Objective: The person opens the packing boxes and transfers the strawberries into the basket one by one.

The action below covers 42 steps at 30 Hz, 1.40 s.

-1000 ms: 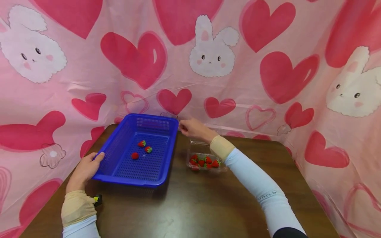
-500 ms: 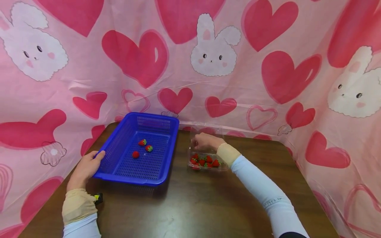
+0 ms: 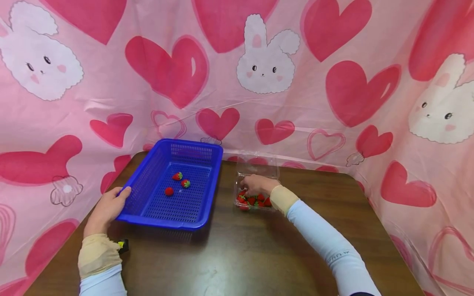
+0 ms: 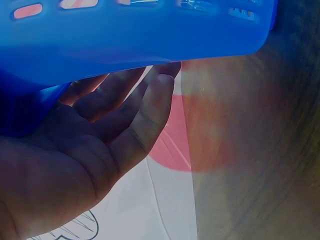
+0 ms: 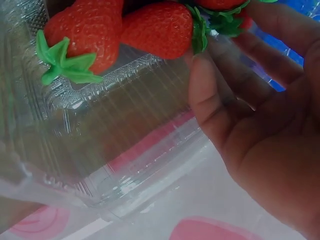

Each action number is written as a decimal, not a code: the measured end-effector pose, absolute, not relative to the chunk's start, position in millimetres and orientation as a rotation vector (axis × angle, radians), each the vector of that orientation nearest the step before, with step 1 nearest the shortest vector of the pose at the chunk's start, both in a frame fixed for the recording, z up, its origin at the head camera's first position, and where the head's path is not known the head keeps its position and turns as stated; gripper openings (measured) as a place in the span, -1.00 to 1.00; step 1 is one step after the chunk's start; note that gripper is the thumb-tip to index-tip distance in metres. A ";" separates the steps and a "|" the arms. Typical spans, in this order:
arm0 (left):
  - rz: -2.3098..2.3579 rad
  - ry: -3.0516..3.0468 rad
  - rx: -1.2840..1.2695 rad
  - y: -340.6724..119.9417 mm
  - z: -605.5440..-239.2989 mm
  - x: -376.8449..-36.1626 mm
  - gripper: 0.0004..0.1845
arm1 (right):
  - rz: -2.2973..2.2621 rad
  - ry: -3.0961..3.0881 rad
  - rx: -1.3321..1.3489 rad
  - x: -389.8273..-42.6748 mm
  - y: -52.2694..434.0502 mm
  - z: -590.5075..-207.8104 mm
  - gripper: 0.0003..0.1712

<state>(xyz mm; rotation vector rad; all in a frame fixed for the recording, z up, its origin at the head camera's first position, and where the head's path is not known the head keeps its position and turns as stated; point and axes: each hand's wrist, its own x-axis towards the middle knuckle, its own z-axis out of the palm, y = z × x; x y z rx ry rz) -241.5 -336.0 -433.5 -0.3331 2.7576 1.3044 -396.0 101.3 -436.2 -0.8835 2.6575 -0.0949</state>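
A blue perforated basket [image 3: 209, 183] sits on the left of the brown table [image 3: 240, 255] with three strawberries [image 3: 177, 176] inside. My left hand [image 3: 119, 195] grips its near-left rim, thumb on top. In the left wrist view the fingers [image 4: 145, 110] lie under the basket rim [image 4: 150, 35]. A clear plastic clamshell [image 3: 274, 207] of several strawberries [image 3: 259, 201] stands to the basket's right. My right hand [image 3: 247, 186] reaches into it. Up close, the right hand's fingertips [image 5: 202, 70] touch a strawberry [image 5: 160, 27] in the clamshell [image 5: 100, 140]; no closed grip shows.
The clamshell's open lid [image 3: 259, 164] leans toward the pink heart-and-bunny cloth [image 3: 259, 102] that walls in the table's back and sides. A small yellow-and-black object [image 3: 122, 246] lies by my left wrist. Bare tabletop stretches across the front.
My right hand drew back from the basket's far right corner and came down into the clamshell among the strawberries. The left hand and basket stayed put.
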 end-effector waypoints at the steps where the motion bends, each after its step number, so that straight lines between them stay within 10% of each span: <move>1: 1.305 2.751 -0.332 -335.8 -432.5 -241.6 -0.22 | -0.097 2.656 -0.893 -395.5 101.3 -435.5 -0.70; 42: 1.281 2.717 -0.312 -338.7 -431.4 -241.4 -0.17 | -0.150 2.723 -1.032 -399.4 100.1 -378.7 -0.83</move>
